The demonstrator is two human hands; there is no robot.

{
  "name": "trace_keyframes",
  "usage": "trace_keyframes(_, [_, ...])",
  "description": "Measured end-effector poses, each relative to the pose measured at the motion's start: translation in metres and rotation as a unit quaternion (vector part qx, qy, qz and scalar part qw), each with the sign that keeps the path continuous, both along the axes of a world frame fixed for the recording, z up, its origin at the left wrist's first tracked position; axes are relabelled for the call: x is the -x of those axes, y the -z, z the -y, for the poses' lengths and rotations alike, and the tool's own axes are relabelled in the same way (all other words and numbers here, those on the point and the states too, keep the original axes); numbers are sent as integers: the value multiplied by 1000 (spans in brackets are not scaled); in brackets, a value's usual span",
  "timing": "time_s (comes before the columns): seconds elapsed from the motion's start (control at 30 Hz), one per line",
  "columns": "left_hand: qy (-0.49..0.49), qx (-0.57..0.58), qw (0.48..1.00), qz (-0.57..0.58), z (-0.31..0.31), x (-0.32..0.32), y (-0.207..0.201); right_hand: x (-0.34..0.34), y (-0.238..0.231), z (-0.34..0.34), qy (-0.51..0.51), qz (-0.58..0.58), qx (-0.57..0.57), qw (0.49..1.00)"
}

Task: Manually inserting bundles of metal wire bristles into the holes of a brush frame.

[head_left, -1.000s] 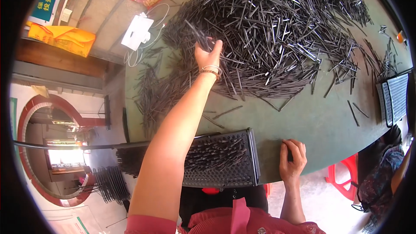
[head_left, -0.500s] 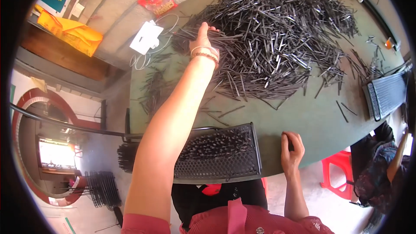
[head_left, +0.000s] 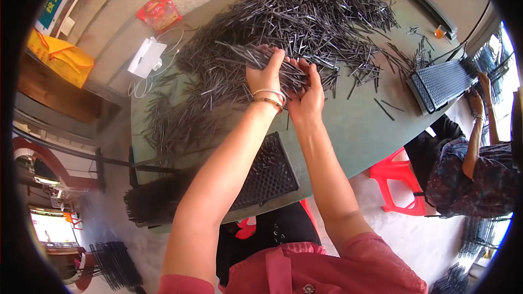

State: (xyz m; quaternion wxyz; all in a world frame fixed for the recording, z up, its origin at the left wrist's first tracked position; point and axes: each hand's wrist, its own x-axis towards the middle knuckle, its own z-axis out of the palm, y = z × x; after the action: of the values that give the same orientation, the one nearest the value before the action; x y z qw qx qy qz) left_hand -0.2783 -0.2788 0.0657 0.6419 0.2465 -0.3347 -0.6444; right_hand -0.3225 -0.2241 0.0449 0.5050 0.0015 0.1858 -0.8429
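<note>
A bundle of thin black sticks (head_left: 248,54) is held between my two hands, just above the near edge of a large heap of black sticks (head_left: 305,16). My left hand (head_left: 265,75) wraps round the middle of the bundle, thumb on top. Cupped at its right end is my right hand (head_left: 306,97), fingers curled about the sticks. Below my forearms lies a black perforated rack (head_left: 269,179); sticks stand packed in its left part, and holes show at its right. My left forearm covers part of this rack.
A green table (head_left: 348,125) bears everything. At right, a co-worker's hands (head_left: 479,95) are at another perforated rack (head_left: 444,81). A red stool (head_left: 400,182) stands beside the table. Along the far left lie a white device with a cable (head_left: 147,57) and a red packet (head_left: 159,12).
My right hand has risen from the table's near edge to meet my left hand at the bundle. The left hand has come away from the heap with sticks. The view has swung rightward.
</note>
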Motion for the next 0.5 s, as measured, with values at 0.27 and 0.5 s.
trace_keyframes(0.27, [40, 116, 969, 215, -2, -18, -7, -26, 17, 10, -56, 50, 49, 996])
trace_keyframes(0.5, [-2, 194, 956, 221, -4, -18, -5, -22, 5, 10, -74, 95, 31, 992])
